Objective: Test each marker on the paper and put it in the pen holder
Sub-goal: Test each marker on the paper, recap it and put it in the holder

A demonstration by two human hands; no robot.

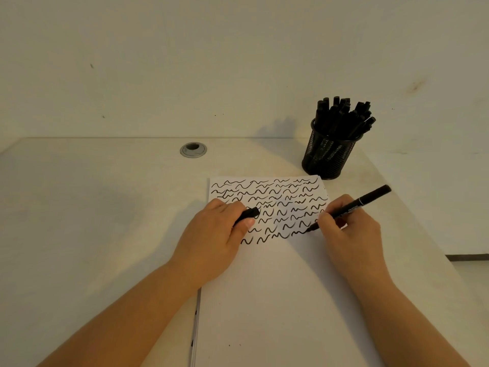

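Observation:
A white sheet of paper lies on the desk, its upper part filled with several rows of black squiggles. My right hand grips a black marker with its tip touching the paper at the end of the lowest row of squiggles. My left hand rests on the paper's left edge and holds the black marker cap between thumb and fingers. A black mesh pen holder stands beyond the paper's far right corner, packed with several black markers.
The pale desk meets a plain wall at the back. A round grey cable grommet sits in the desk near the far edge. The desk's right edge runs diagonally just right of my right hand.

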